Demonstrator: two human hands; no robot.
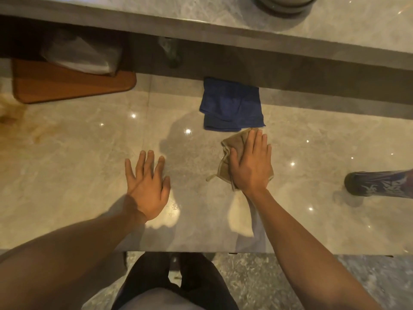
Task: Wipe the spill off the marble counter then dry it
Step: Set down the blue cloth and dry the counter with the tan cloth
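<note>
While the right hand [250, 162] is pressed flat, fingers spread, on the tan cloth [230, 153], the marble counter [89, 153] is being wiped; any spill is perhaps hidden by glare. The left hand [147, 186] rests spread and empty. Drying calls for the blue towel [231, 104], lying just beyond.

I see warm, dim light falling from above. Small pinpoint glints dot the polished marble counter [89, 153], and a brighter glare patch sits near its front edge. My hands and head throw soft, overlapping shadows onto the stone. The recess under the upper shelf [201, 25] is nearly black. Edges bow outward and everything looks slightly soft.
</note>
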